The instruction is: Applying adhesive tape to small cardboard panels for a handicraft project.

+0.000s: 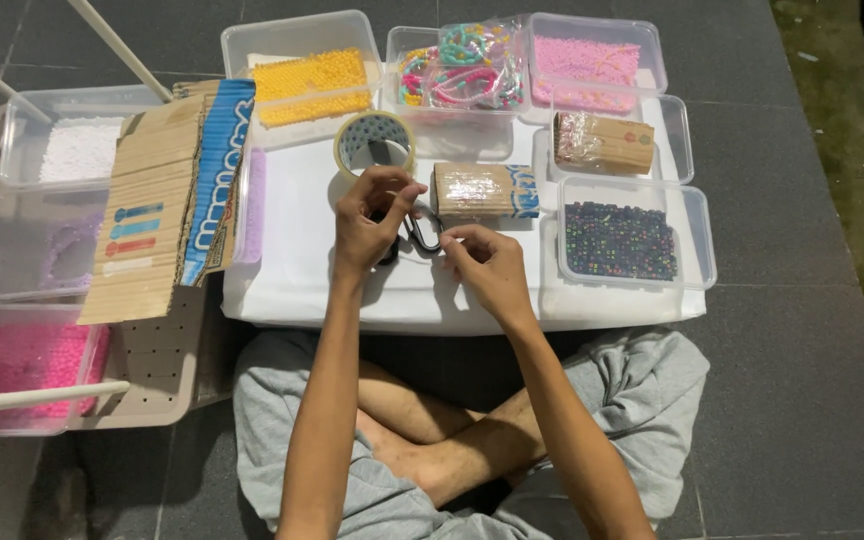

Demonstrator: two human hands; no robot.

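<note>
Two hands over a white board on the floor

The left hand [372, 215] and right hand [487, 265] each pinch something too small to tell, above black scissors [422, 232]. Beyond lie one tape roll [375, 140], two wrapped bundles of sticks [482, 190], and three far tubs [302, 75] of beads.

Dark grey tiled floor [792, 400] with pale grout lines; strip of grass [832, 90] top right; white rods [117, 45] top left.
</note>
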